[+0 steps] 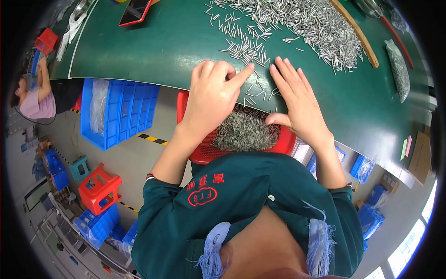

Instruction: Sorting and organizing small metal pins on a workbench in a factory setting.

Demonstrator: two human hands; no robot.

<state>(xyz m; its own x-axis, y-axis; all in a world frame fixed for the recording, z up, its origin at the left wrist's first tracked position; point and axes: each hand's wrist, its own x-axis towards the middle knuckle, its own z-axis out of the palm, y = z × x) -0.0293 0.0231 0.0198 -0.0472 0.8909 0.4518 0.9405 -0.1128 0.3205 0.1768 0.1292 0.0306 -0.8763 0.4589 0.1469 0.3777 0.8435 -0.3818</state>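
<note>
Short silvery metal pins [248, 50] lie loose on the green tabletop in front of my hands. My left hand [211, 93] is at the table edge, its index finger stretched toward these pins and the other fingers bent; its thumb is hidden and nothing shows in its grasp. To the right, my right hand [297, 97] rests with fingers long and thumb spread, beside a few scattered pins. Below both hands, a red plastic basket [288, 143] sits under the table edge, holding a heap of similar pins [246, 132].
A large pin pile [306, 23] covers the far table, bordered by a wooden strip [355, 32]. A filled plastic bag [398, 69] lies far right; a red-edged phone [135, 11] lies far left. Blue crates [132, 107] and a red stool [98, 188] stand left. Another person [37, 100] sits there.
</note>
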